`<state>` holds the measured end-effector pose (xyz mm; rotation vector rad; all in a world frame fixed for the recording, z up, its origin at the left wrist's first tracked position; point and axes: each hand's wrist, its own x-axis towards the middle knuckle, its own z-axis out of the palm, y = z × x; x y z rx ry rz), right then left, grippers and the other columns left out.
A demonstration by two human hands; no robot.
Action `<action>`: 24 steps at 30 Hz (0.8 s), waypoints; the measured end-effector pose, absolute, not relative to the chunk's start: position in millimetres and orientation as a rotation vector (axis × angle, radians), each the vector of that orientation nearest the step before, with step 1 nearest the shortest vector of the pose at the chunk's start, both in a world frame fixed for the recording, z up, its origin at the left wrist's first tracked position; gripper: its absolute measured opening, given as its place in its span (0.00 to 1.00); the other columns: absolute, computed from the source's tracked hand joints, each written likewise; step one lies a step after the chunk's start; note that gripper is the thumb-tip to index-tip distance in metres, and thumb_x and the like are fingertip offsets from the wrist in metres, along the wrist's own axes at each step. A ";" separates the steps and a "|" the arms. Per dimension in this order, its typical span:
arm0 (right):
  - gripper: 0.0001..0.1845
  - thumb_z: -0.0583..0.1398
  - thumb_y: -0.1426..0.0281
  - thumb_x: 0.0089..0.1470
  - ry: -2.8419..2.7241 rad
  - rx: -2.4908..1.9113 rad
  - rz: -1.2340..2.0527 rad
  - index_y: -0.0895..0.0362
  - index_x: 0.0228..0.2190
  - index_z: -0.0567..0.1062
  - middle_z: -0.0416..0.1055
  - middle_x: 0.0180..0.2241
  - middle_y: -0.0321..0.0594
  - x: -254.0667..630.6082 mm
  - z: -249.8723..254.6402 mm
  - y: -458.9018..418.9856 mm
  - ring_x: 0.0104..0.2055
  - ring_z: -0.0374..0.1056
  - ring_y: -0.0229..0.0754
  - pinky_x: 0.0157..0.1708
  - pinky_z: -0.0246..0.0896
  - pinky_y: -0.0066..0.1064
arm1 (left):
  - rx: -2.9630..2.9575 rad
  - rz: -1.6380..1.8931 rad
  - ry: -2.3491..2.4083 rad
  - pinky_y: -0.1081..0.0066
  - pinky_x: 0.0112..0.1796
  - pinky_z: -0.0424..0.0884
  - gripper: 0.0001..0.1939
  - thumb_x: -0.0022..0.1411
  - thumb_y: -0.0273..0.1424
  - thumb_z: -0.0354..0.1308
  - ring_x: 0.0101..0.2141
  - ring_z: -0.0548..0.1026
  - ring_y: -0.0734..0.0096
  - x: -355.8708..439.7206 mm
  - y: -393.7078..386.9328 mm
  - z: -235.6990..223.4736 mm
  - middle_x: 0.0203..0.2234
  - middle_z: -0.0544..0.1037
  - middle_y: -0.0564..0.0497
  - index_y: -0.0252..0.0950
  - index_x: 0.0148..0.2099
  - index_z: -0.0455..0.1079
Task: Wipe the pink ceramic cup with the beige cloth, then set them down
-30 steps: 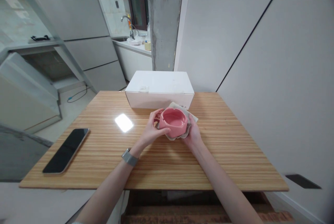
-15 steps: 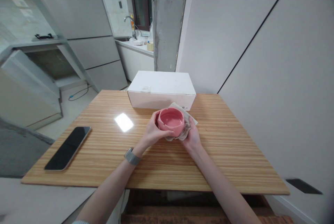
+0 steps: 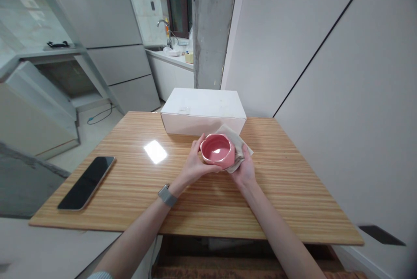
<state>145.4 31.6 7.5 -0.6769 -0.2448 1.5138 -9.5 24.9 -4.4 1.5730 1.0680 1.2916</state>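
Note:
A small glossy pink bowl [image 3: 217, 149] with an uneven, notched rim is held above the table, tilted slightly toward me. My left hand [image 3: 195, 164] grips its left side, thumb along the near edge and fingers at the far left rim. On the other side, my right hand [image 3: 245, 168] is closed on a beige cloth [image 3: 239, 146], which is pressed against the bowl's right outer wall. Part of the cloth spreads out behind the bowl. The right fingertips are partly hidden beneath the cloth and bowl.
A white box [image 3: 203, 112] lies across the far side of the wooden table [image 3: 286, 192], just behind the bowl. To the left, a dark-screened phone [image 3: 86, 183] lies near the table edge. A white wall [image 3: 325, 96] rises along the right.
Both hands have shifted slightly right with the bowl and cloth. The bowl has turned and tilted a little, and the cloth's loose end reaches farther right.

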 end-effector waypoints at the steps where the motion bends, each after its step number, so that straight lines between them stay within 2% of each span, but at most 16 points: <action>1: 0.22 0.46 0.61 0.63 -0.256 -0.671 1.516 0.58 0.43 0.74 0.78 0.40 0.39 145.7 7.7 31.8 0.43 0.73 0.38 0.48 0.68 0.33 | 1.609 1.306 1.071 0.54 0.56 0.61 0.55 0.33 0.38 0.75 0.55 0.65 0.53 -9.7 24.6 -3.3 0.54 0.63 0.44 0.42 0.64 0.54; 3: 0.22 0.47 0.60 0.63 -0.271 -0.661 1.545 0.59 0.43 0.75 0.78 0.41 0.40 145.5 7.6 32.2 0.44 0.73 0.39 0.49 0.67 0.34 | 1.692 1.344 1.068 0.54 0.55 0.62 0.53 0.31 0.38 0.75 0.53 0.66 0.54 -9.8 23.5 0.3 0.51 0.64 0.45 0.41 0.61 0.58; 10: 0.16 0.53 0.62 0.59 -0.360 -0.617 1.679 0.56 0.40 0.76 0.78 0.40 0.37 142.3 8.1 30.0 0.44 0.73 0.42 0.52 0.65 0.38 | 1.842 1.426 1.111 0.56 0.54 0.63 0.54 0.30 0.41 0.75 0.53 0.65 0.55 -9.1 17.5 13.7 0.50 0.65 0.46 0.42 0.61 0.58; 18: 0.19 0.50 0.62 0.60 -0.378 -0.582 1.933 0.60 0.43 0.75 0.79 0.37 0.42 131.5 3.8 21.7 0.40 0.75 0.43 0.45 0.69 0.36 | 1.665 1.571 1.239 0.60 0.54 0.65 0.49 0.35 0.40 0.74 0.52 0.67 0.58 -12.6 26.3 10.1 0.50 0.65 0.47 0.41 0.60 0.59; 24: 0.20 0.50 0.60 0.60 -0.356 -0.618 1.814 0.57 0.45 0.74 0.78 0.40 0.41 123.7 2.8 16.2 0.45 0.73 0.44 0.46 0.69 0.38 | 1.524 1.629 1.315 0.61 0.51 0.67 0.49 0.34 0.39 0.74 0.52 0.67 0.59 -14.8 32.7 0.1 0.51 0.62 0.46 0.40 0.58 0.58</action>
